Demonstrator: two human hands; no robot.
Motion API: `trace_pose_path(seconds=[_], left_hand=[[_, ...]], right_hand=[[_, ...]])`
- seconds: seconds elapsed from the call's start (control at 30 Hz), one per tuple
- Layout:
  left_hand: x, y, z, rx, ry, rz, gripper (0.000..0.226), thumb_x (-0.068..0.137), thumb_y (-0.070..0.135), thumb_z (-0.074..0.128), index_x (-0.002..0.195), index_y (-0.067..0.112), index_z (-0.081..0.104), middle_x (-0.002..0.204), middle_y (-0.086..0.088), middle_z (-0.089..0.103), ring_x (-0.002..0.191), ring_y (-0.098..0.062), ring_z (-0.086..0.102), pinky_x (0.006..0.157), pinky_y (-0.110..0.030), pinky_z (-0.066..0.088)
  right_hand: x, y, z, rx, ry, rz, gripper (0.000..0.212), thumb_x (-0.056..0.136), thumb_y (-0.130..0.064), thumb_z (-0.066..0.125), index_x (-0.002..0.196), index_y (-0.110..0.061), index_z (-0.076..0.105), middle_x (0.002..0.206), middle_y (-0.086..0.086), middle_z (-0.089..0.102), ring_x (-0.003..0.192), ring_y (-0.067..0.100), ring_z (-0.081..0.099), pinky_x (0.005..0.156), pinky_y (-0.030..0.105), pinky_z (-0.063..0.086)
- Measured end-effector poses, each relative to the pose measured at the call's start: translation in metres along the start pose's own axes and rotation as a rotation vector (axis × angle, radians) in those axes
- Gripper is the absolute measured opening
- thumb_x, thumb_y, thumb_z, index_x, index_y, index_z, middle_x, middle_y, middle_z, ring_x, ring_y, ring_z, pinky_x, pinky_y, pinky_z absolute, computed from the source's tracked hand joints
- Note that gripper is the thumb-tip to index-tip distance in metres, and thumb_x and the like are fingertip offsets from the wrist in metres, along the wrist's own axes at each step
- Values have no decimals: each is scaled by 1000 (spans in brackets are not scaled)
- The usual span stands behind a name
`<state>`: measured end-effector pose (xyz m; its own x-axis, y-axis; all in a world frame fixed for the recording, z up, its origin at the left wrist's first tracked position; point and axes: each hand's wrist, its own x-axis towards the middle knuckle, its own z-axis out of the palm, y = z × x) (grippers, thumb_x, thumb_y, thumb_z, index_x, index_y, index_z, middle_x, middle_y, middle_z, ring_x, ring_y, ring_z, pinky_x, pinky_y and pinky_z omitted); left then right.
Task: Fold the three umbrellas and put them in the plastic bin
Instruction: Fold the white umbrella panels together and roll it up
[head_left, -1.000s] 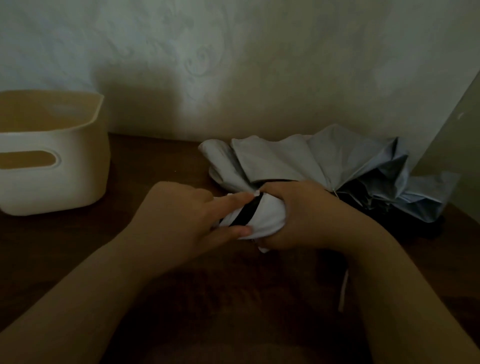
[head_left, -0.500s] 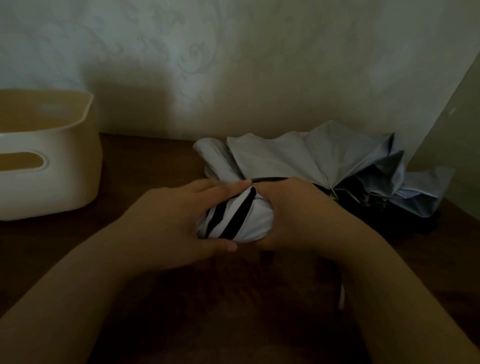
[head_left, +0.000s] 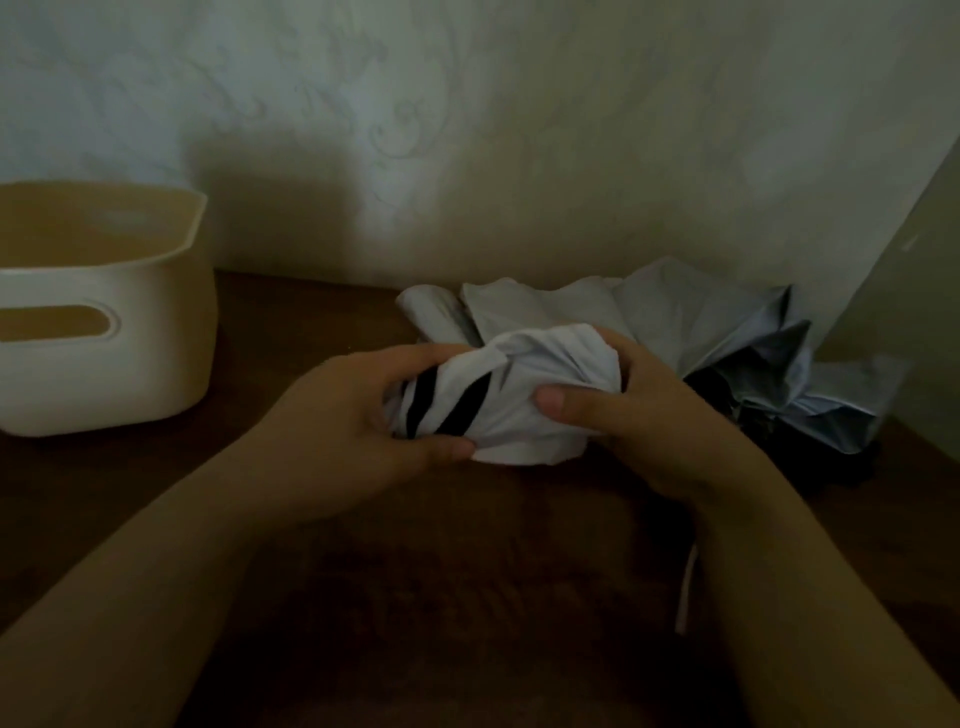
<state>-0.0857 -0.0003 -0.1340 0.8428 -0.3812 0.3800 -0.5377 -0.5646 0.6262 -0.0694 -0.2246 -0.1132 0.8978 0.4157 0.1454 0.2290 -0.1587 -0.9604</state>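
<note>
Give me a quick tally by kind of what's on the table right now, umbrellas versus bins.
Umbrellas: 2 that I can tell apart, the white black-striped umbrella gripped by the left hand and right hand, and the grey umbrella heap behind, which may hide a third.
Plastic bin: 1
Total: 3

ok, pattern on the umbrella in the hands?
White with diagonal black stripes, on the umbrella; seen in the head view.

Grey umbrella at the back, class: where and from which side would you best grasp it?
Judging by its pose, grip the grey umbrella at its narrow gathered end, coming from above left; its right end is loose, splayed fabric against the wall.
</note>
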Motion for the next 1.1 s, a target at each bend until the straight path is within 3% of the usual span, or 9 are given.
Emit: trace_pose_path(seconds=[0.1,0.27,0.47,0.57,0.67,0.8,0.87,0.97,1.1], left_hand=[[0,-1,-5,-127,-84,-50,55,55,56,70,104,59,46,106,43,55,102,18,53,76,-3,46],[-3,2,-5,-200,-225,-29,61,63,52,70,113,68,39,119,36,51,108,12,54,83,-11,49],[0,2,-4,-283,-67,-96,56,64,45,67,116,50,47,103,15,67,85,-12,68,68,-29,59],[0,2,-4,-273,-17,-126,49,65,43,66,112,49,50,97,11,68,75,-20,68,63,-29,58],[2,-1,-4,-253,62,-167,50,68,44,65,115,44,51,92,2,69,71,-18,67,62,-24,57],[3,-7,-7,-223,184,-225,41,77,31,69,113,38,51,84,7,65,62,-2,64,51,-10,48],[3,-9,-7,-176,158,-221,45,79,30,69,121,32,52,93,10,65,69,0,63,57,-12,48],[3,-11,-4,-11,76,-243,60,79,32,68,134,31,45,120,6,60,102,-11,58,90,-34,49],[1,-10,0,58,-22,-217,62,77,38,70,133,33,47,123,9,60,107,-10,57,94,-37,49]], right_hand=[[3,2,9,17,45,-12,41,65,-26,78,104,-25,63,101,-5,72,93,12,69,76,24,56],[2,0,19,-64,-12,-51,35,61,-30,74,95,-26,65,94,-7,73,88,11,69,76,25,57],[2,-5,24,-190,107,4,30,67,-44,64,89,-22,65,77,-7,74,66,4,69,57,14,52],[1,-5,21,-273,19,75,25,77,-35,63,95,-19,66,75,-1,74,67,10,70,63,21,57],[0,-7,16,-321,2,121,11,90,-21,58,94,-20,68,78,0,75,61,6,66,59,18,54],[-6,-18,16,-304,-79,117,26,94,-15,52,115,-31,52,80,-2,74,59,6,66,54,14,49],[-10,-24,19,-185,-147,69,30,92,-11,50,118,-28,48,87,2,75,69,14,70,59,19,53],[-13,-25,19,-18,-264,15,23,93,-20,47,111,-13,59,100,3,73,89,16,70,72,21,55],[-15,-24,19,155,-338,-51,31,89,-3,48,111,-12,68,112,3,70,105,14,66,82,18,51]])
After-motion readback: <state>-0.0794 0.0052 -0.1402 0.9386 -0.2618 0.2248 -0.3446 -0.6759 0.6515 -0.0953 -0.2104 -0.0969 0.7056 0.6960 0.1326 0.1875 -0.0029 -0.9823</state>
